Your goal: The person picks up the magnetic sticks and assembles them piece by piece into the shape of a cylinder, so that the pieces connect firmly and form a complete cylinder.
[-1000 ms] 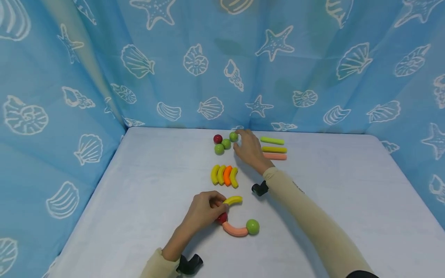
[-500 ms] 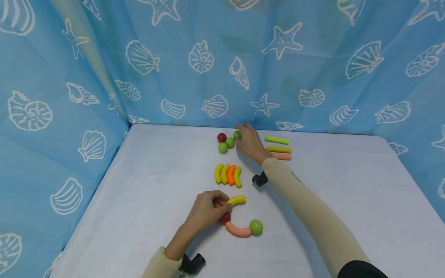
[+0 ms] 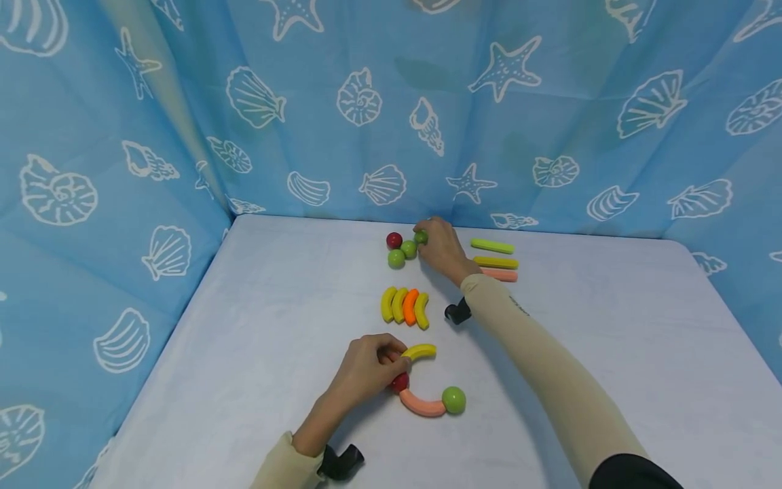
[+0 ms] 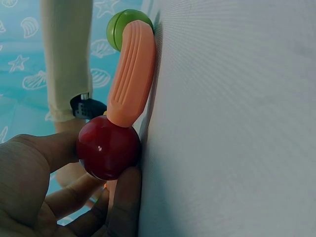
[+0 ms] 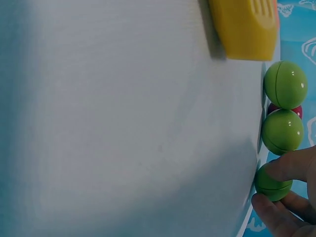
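Observation:
My left hand point(image 3: 369, 367) pinches a red ball point(image 4: 109, 147) between thumb and fingers near the front of the table. A curved salmon piece point(image 3: 423, 405) touches that ball and ends at a green ball point(image 3: 454, 400). From the ball's far side a curved yellow piece point(image 3: 421, 351) extends, partly behind my fingers. At the back of the table my right hand point(image 3: 442, 246) pinches a green ball point(image 5: 272, 183) with thumb and fingers. Next to it sit two more green balls point(image 5: 282, 131) and a red ball point(image 3: 394, 240).
Several curved pieces, yellow and one orange point(image 3: 411, 307), lie in a row mid-table. To the right of my right hand lie straight sticks: light green point(image 3: 492, 246), yellow point(image 3: 496, 263) and salmon point(image 3: 501, 275). A blue shell-patterned curtain point(image 3: 366, 136) hangs behind the white table point(image 3: 275, 285).
My right hand has closed its fingers around the far green ball, covering more of it. The head view has shifted slightly. My left hand keeps holding the red ball.

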Action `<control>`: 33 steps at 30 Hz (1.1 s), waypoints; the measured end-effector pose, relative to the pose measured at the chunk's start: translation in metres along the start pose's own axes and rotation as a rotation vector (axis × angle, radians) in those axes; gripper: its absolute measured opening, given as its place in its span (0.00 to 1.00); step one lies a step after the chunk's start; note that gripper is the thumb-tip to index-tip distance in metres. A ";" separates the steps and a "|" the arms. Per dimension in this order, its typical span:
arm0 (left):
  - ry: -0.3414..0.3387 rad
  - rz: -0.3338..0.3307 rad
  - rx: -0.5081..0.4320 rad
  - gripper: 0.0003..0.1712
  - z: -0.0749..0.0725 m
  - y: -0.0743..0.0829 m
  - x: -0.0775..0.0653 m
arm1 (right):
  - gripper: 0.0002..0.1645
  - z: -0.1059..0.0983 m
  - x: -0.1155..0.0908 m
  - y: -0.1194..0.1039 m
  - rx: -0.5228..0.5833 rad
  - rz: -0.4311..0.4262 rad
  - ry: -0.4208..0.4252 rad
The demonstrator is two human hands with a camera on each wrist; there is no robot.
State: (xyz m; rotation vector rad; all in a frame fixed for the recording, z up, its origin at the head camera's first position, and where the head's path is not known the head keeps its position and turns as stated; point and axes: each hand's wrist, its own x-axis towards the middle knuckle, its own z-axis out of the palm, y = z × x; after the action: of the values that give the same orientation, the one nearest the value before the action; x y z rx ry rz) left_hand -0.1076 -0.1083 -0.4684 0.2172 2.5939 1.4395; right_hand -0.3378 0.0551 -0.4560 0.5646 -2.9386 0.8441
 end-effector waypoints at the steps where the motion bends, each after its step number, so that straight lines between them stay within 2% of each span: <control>1: 0.000 0.002 0.001 0.08 0.000 0.000 0.000 | 0.22 0.000 0.000 0.000 -0.004 0.005 0.005; 6: 0.004 -0.004 0.008 0.07 0.001 0.002 0.000 | 0.21 0.001 -0.003 0.001 -0.004 0.015 0.027; 14: 0.008 -0.021 0.006 0.07 0.001 0.004 0.000 | 0.19 -0.003 -0.014 -0.001 0.027 -0.020 0.052; 24: 0.010 0.001 0.019 0.07 0.000 0.006 -0.001 | 0.17 -0.019 -0.033 -0.008 0.058 -0.049 0.106; 33: 0.007 -0.008 0.013 0.08 0.001 0.006 -0.001 | 0.17 -0.031 -0.056 -0.004 0.074 -0.042 0.101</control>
State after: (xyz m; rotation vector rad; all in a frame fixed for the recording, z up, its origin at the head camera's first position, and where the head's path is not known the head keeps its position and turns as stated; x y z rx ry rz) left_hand -0.1059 -0.1051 -0.4640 0.2033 2.6069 1.4237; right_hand -0.2862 0.0868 -0.4344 0.5682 -2.8050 0.9514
